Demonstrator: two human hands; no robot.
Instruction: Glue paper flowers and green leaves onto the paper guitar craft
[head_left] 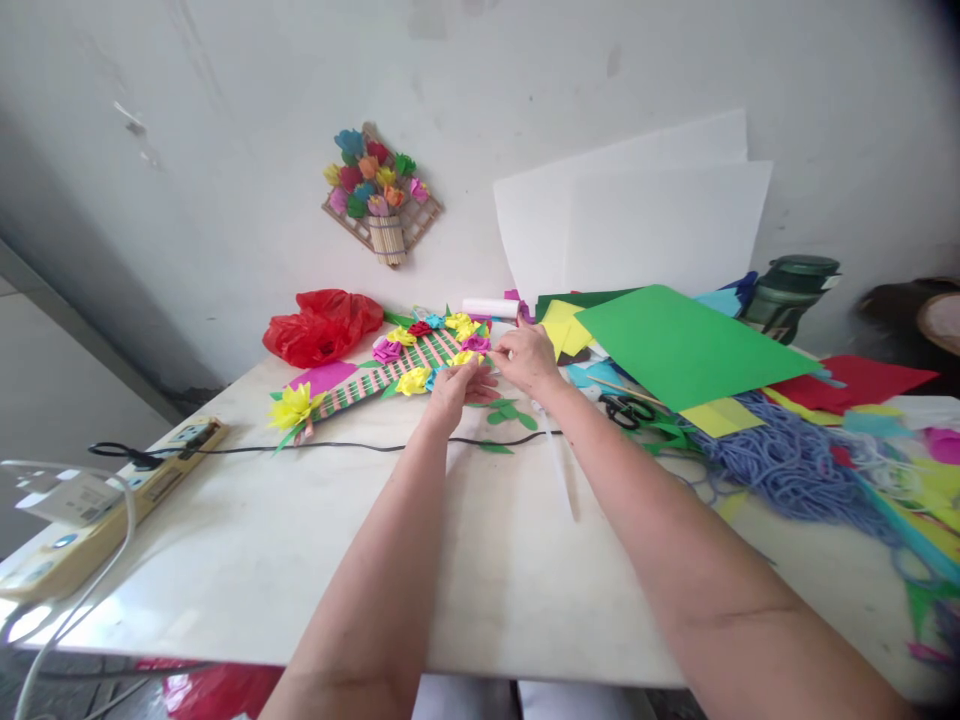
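A woven green and pink fan-shaped craft (379,378) lies on the table, its edges dressed with yellow, pink, red and blue paper flowers and green leaves. My left hand (456,390) is at its right edge, fingers stretched out, the thumb by a yellow paper flower (466,358). Beside it, my right hand (529,358) is closed in a pinch near a magenta paper flower (475,343); whatever sits between its fingertips is too small to make out. Loose green paper leaves (513,412) lie just below the hands, near a translucent glue stick (559,475).
A black cable (360,447) crosses the table from a power strip (161,475). A red plastic bag (322,328) sits at the back left. Green paper (682,345), scissors (628,410), blue yarn (787,465) and a dark bottle (787,300) crowd the right.
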